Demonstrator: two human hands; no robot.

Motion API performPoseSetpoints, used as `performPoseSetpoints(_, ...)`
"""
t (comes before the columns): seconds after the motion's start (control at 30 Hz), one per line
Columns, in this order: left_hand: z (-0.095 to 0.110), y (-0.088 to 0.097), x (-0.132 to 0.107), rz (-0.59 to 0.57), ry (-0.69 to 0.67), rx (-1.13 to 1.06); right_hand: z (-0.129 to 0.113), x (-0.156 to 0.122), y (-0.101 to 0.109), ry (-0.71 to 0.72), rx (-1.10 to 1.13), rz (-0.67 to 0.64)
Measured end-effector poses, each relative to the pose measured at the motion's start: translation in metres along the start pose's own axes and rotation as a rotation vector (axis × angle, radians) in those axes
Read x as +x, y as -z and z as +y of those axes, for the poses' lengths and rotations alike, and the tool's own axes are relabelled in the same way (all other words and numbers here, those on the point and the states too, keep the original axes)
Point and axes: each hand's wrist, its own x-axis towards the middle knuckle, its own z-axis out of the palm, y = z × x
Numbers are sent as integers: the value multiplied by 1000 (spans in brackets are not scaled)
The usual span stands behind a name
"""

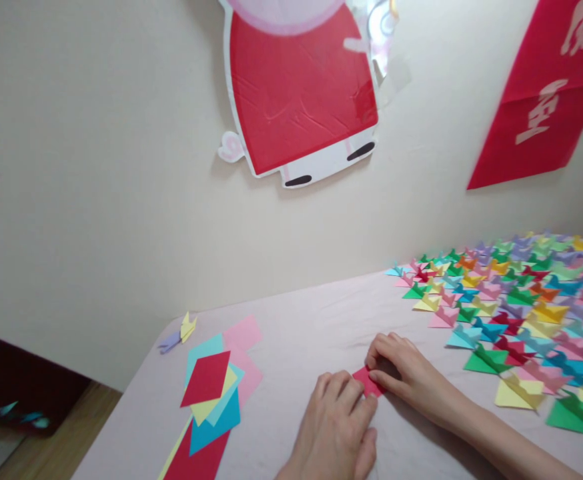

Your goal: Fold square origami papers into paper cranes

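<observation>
A small piece of red paper (366,380), apparently folded, lies on the pale pink sheet between my hands. My left hand (334,420) rests palm down with its bent fingers pressing the paper's left and near side. From the right, my right hand (401,370) pinches the paper's far right edge, thumb and curled fingers closed on it. Fingers cover much of the paper, so its full shape is hidden. Left of my hands, a red square sheet (206,379) tops a loose pile with yellow and light blue sheets and a blue sheet (216,423).
Rows of folded paper birds (516,327) in many colours fill the right side. Purple and yellow folded pieces (179,335) sit at the far left corner. Behind the surface rises a wall (121,167) with a red cartoon cutout (301,87) and a red banner (541,107).
</observation>
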Motion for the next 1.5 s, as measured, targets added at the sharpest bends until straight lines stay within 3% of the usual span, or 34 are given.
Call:
performPoseSetpoints(0.53, 3, -6, 1, 15, 31, 9, -2, -5, 2, -35, 3, -29)
performPoseSetpoints(0.87, -1, -5, -1, -59, 31, 67, 9, 0, 6, -28, 190, -4)
performPoseSetpoints(1.03, 6, -17, 0, -17, 89, 90, 13, -1, 11, -67, 398, 47)
performPoseSetpoints(1.17, 28, -17, 11, 23, 302, 89, 7, -8, 12, -45, 245, 126)
performPoseSetpoints(1.3, 41, -11, 19, 71, 460, 137, -8, -21, 3, -6, 88, 103)
performPoseSetpoints(1.4, 39, -10, 16, 133, 472, 125, -16, -29, -8, -5, 33, 75)
performPoseSetpoints(1.5, 34, -7, 8, 204, 373, 71, -15, -33, -14, 21, 46, 90)
